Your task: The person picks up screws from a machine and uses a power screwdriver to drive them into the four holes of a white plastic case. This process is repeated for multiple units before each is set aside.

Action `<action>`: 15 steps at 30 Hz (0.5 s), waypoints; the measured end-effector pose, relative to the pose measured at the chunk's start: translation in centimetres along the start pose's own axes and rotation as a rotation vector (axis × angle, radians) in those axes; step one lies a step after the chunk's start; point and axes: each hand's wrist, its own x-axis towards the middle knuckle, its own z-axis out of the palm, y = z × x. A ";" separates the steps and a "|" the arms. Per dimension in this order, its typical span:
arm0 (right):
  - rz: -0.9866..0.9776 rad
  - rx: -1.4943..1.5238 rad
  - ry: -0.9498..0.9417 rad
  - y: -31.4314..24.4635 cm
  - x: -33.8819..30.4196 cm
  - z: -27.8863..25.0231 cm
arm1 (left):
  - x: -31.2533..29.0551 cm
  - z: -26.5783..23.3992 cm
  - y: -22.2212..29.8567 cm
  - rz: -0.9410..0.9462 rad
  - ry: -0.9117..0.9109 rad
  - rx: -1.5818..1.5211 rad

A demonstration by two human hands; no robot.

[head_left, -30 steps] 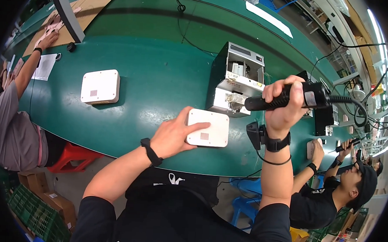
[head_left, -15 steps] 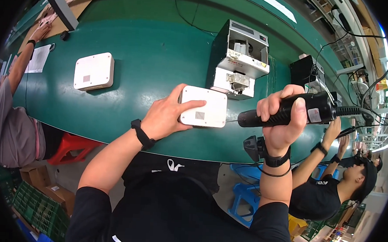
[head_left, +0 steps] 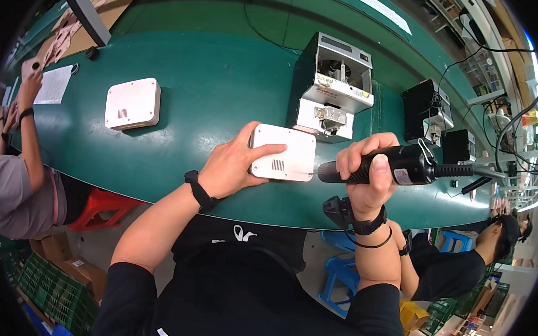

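Observation:
A white box-shaped device (head_left: 295, 146) with rounded corners, a small slotted vent and corner holes lies on the green bench. My left hand (head_left: 231, 160) grips its left side, thumb below and index finger stretched across the top face. My right hand (head_left: 366, 173) is wrapped around a black corded electric screwdriver (head_left: 410, 165), held nearly level. Its thin bit points left and reaches the device's lower right corner; whether it sits in a hole I cannot tell. A second white device (head_left: 132, 105) of the same kind lies apart to the left.
Just behind the held device stands a screw feeder machine (head_left: 331, 80). Another black machine (head_left: 427, 109) is farther right, with cables near it. Co-workers sit at left (head_left: 21, 191) and right (head_left: 452, 269). A paper sheet (head_left: 54, 85) lies at far left; a red stool (head_left: 102, 208) is below.
My right hand has brought the screwdriver left, its bit now over the device's lower right corner. The left hand keeps its hold. The right co-worker's arms have moved back from the bench.

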 end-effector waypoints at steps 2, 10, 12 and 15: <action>0.007 0.010 0.007 -0.5 0.6 0.1 | 0.0 -0.1 0.0 -0.003 -0.004 0.006; -0.207 -0.030 0.147 -1.8 7.6 -0.7 | -0.1 0.0 0.0 0.004 -0.009 0.012; -0.223 -0.073 0.163 -1.8 8.1 -0.7 | -0.1 -0.1 0.0 0.003 -0.005 0.013; -0.103 -0.092 0.149 -1.4 7.9 -0.4 | -0.4 0.0 -0.1 -0.016 0.006 0.006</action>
